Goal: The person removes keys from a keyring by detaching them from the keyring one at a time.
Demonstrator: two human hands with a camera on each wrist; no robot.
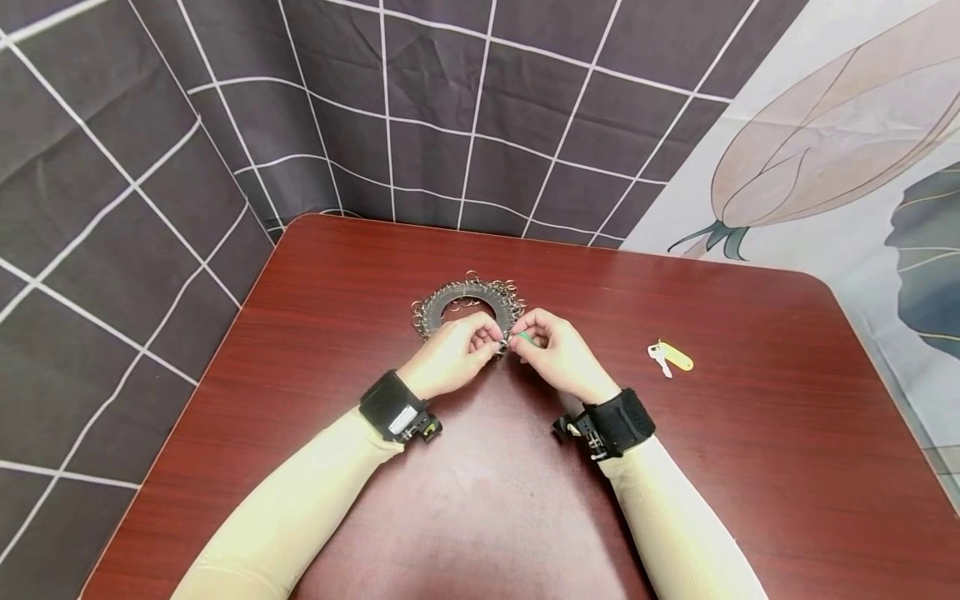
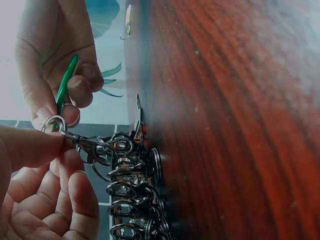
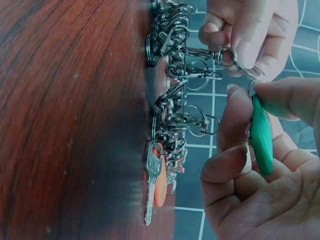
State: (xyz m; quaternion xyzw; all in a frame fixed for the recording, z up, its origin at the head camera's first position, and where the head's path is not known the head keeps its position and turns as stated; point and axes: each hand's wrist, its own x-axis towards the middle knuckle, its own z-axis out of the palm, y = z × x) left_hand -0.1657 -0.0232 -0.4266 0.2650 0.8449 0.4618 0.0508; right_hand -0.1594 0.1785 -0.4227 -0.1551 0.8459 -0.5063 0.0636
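Note:
A flat dark ring-shaped key holder (image 1: 432,312), its edge crowded with metal clasps and split rings, lies on the table. At its near right side my left hand (image 1: 448,354) pinches the split ring of one swivel clasp (image 2: 89,146) between thumb and finger. My right hand (image 1: 558,354) pinches a green key tag (image 3: 261,137) by its small-ring end, right at that split ring. Behind the tag, fingers hide most of whatever else hangs from it. In the right wrist view, a silver key (image 3: 151,172) and an orange tag (image 3: 160,192) hang from the holder.
To the right on the reddish-brown table (image 1: 750,433) lie a yellow tag (image 1: 677,357) and a silver key (image 1: 660,360). A dark gridded cloth (image 1: 427,150) hangs behind and to the left; a flower-patterned one (image 1: 817,150) covers the right.

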